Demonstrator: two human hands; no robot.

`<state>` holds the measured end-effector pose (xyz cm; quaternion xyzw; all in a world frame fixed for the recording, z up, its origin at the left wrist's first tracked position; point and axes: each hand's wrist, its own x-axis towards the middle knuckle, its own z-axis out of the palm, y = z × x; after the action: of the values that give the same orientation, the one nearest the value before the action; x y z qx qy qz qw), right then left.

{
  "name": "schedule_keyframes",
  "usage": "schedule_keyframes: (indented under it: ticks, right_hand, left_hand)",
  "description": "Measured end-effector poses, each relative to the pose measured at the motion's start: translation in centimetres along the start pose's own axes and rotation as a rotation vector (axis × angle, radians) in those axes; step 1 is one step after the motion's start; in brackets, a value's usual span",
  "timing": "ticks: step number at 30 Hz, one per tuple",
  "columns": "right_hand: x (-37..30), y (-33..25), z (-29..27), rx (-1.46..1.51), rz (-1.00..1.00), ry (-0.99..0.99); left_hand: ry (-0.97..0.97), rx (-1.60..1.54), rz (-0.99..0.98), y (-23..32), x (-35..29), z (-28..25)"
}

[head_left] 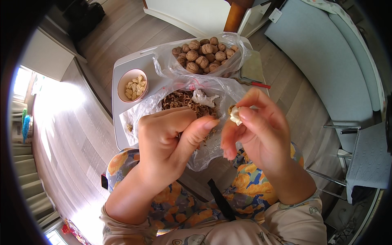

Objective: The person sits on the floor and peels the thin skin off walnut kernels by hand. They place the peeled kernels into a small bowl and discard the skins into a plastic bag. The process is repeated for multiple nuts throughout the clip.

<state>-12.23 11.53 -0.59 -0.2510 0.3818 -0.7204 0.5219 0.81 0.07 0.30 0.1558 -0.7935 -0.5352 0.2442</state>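
Note:
Between the thumb and fingers of my right hand (261, 126) is a pale piece of walnut kernel (235, 116), with a bit of brown skin at its top. My left hand (169, 143) is closed beside it, fingers curled in and thumb pointing toward the kernel; whatever it may hold is hidden. Beneath both hands a clear plastic bag (229, 90) lies spread, full of broken brown shells and skins (179, 99) and a crumpled white tissue (204, 98). To the left, a bowl (121, 93) contains peeled pale kernels (135, 86).
On the far side of the small grey table (118, 75), another plastic bag holds whole walnuts (202, 61). A red-handled tool (261, 85) lies at the right edge. White paper (130, 122) with crumbs is under the bag's left side. A grey sofa-like piece (322, 53) stands right.

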Motion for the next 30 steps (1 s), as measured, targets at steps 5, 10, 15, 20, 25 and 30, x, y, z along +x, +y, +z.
schedule_keyframes:
  ticks: [5,10,15,20,25,30]
  right_hand:
    - [-0.1,0.1,-0.1,0.073,0.036,-0.026]
    - [0.0,0.4,1.1,-0.052,0.045,0.036]
    - [-0.1,0.8,0.4,0.036,0.044,-0.074]
    - [0.0,1.3,0.2,0.036,0.016,-0.089]
    - [0.1,1.6,0.5,0.084,0.006,-0.075]
    - [0.4,1.8,0.2,0.152,0.033,-0.153]
  left_hand:
    - [0.186,-0.105,-0.044,0.3,0.4,1.7]
    - [0.141,0.022,0.154,-0.5,0.6,1.1]
    - [0.125,-0.089,0.080,-0.5,0.4,1.0]
    - [0.074,-0.095,0.068,-0.5,0.2,0.5]
    - [0.117,-0.075,0.121,-0.6,0.0,0.4]
    - [0.128,-0.061,0.145,-0.6,0.0,0.2]
